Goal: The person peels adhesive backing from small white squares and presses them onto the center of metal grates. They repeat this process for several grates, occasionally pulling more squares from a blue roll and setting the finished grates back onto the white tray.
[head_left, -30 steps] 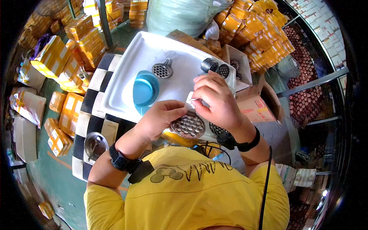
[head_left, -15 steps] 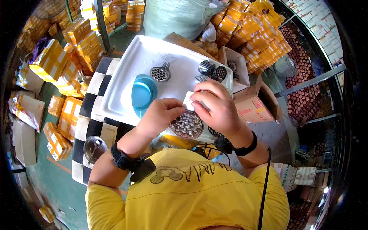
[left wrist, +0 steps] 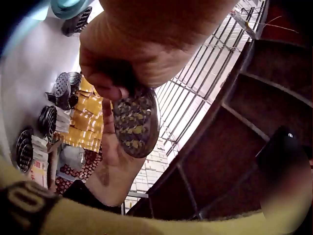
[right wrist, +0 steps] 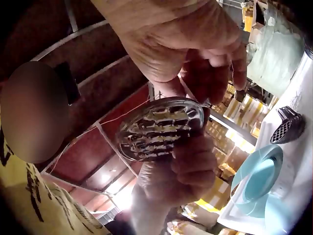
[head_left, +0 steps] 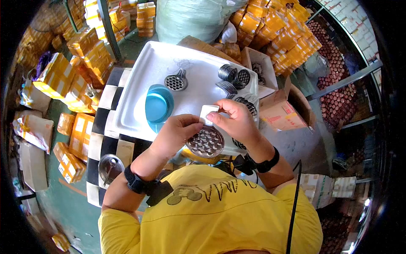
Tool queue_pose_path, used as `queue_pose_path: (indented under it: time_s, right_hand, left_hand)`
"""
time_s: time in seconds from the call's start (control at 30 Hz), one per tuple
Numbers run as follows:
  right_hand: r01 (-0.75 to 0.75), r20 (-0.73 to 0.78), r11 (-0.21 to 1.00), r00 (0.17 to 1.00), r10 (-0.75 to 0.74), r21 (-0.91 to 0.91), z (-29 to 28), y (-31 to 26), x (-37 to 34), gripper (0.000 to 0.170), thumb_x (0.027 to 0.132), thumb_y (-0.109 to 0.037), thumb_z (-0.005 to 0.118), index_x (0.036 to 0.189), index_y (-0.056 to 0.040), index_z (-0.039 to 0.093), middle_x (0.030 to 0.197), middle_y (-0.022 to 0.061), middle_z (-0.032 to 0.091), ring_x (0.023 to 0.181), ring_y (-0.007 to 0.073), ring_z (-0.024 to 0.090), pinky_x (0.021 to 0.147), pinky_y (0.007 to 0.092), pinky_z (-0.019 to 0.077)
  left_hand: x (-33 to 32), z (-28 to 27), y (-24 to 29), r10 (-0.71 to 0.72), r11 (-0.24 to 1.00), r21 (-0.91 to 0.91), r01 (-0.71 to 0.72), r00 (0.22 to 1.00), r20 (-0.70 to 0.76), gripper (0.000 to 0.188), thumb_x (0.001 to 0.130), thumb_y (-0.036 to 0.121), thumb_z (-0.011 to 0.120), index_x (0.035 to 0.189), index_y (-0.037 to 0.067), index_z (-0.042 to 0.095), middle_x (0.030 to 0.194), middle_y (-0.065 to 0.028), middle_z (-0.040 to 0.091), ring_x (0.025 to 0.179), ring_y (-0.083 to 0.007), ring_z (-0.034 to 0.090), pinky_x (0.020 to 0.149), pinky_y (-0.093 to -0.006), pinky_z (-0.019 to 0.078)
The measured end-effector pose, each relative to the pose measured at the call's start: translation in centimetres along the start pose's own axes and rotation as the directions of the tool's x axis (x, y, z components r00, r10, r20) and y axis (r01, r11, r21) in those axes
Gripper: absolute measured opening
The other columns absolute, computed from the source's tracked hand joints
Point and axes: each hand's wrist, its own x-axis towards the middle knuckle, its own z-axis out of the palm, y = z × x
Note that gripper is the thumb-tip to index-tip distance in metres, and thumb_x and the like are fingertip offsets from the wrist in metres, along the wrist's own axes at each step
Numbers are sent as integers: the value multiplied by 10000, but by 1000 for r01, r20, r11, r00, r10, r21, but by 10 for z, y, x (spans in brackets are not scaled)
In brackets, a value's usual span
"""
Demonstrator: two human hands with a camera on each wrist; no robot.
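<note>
My left hand (head_left: 172, 132) pinches the upper rim of a round metal piece (head_left: 205, 142) covered in rows of raised bumps, held in front of the yellow shirt. A small white label or card (head_left: 209, 113) stands at its top edge, pinched between the thumb and fingers of my right hand (head_left: 239, 122). In the left wrist view the bumpy disc (left wrist: 137, 125) hangs below the left hand's fingers. The right wrist view shows the disc (right wrist: 161, 129) with the left hand (right wrist: 183, 171) gripping its far edge.
The white tray (head_left: 141, 63) bears a blue tub (head_left: 160, 103), a perforated metal piece (head_left: 176, 81) and stacks of dark metal pieces (head_left: 228, 73). A steel bowl (head_left: 111, 168) sits on the checkered cloth at left. An open carton (head_left: 279, 113) stands right of the tray; taped boxes surround the area.
The white piece is turned more into view, standing upright at the disc's edge. My right hand has shifted slightly down, uncovering more stacked metal pieces on the tray.
</note>
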Motion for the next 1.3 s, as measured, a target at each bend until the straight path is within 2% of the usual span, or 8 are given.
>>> queue_pose_path:
  time_s: [0.33, 0.57, 0.6, 0.83, 1.0, 1.1, 1.23, 1.3]
  right_hand:
    - [192, -106, 951, 969, -223, -243, 0, -6, 2, 159, 779, -114, 621, 750, 23, 546, 638, 44, 555, 600, 65, 473, 536, 243, 396]
    - [21, -54, 967, 999, -8, 255, 9, 34, 11, 129, 799, -97, 601, 786, 25, 560, 647, 15, 562, 641, 49, 499, 560, 235, 435]
    - [68, -92, 968, 995, -47, 242, 12, 36, 8, 182, 749, -137, 641, 737, 27, 562, 598, 127, 559, 570, 106, 524, 508, 302, 426]
    - [10, -83, 980, 996, -27, -200, 6, 40, -12, 237, 741, -201, 661, 739, 23, 584, 649, 187, 578, 580, 263, 590, 531, 338, 442]
    - [-2, -117, 957, 992, 38, 291, 12, 65, -19, 211, 763, -202, 650, 788, 2, 604, 705, 77, 622, 657, 133, 584, 572, 281, 458]
    - [-129, -22, 985, 991, 132, 115, 4, 56, -26, 73, 767, -64, 615, 801, -2, 600, 778, 77, 612, 718, 108, 574, 626, 247, 457]
    - [211, -236, 920, 925, -297, -330, 7, 73, -39, 84, 710, -64, 623, 760, -7, 588, 640, 114, 553, 601, 231, 569, 556, 306, 439]
    - [45, -221, 988, 972, -77, -148, 6, 81, -45, 87, 709, -75, 619, 753, -9, 582, 646, 117, 563, 632, 250, 575, 567, 311, 438]
  left_hand:
    - [-1, 5, 14, 92, 984, 141, -106, 991, 97, 185, 843, 90, 538, 945, -60, 574, 822, -54, 601, 744, -87, 554, 680, -220, 453]
    - [18, -4, -1, 111, 972, 205, -112, 994, 15, 164, 802, 83, 583, 889, -51, 545, 780, -59, 592, 692, -79, 536, 609, -209, 429]
    - [18, -3, -3, 108, 981, 162, -106, 994, -2, 154, 801, 81, 582, 873, -50, 545, 771, -58, 588, 687, -79, 534, 606, -208, 428]
    - [26, -2, -19, 25, 980, 199, -32, 999, 36, 129, 793, 63, 577, 854, -44, 539, 758, -65, 588, 677, -87, 536, 601, -212, 434]
    - [31, -2, -28, -70, 863, 504, 25, 995, 72, 147, 796, 67, 581, 891, -38, 542, 772, -65, 600, 676, -98, 545, 606, -219, 439]
    - [30, 13, -27, -131, 851, 523, 41, 982, 135, 185, 790, 78, 594, 922, -45, 555, 793, -70, 612, 687, -106, 555, 612, -226, 443]
    - [42, 22, -44, -65, 632, 768, -105, 980, 188, 182, 776, 156, 596, 872, 5, 629, 707, -120, 621, 627, -150, 580, 576, -278, 439]
    - [43, 27, -51, -53, 666, 740, -98, 983, 178, 165, 776, 166, 585, 830, 17, 631, 666, -134, 599, 584, -179, 570, 550, -298, 429]
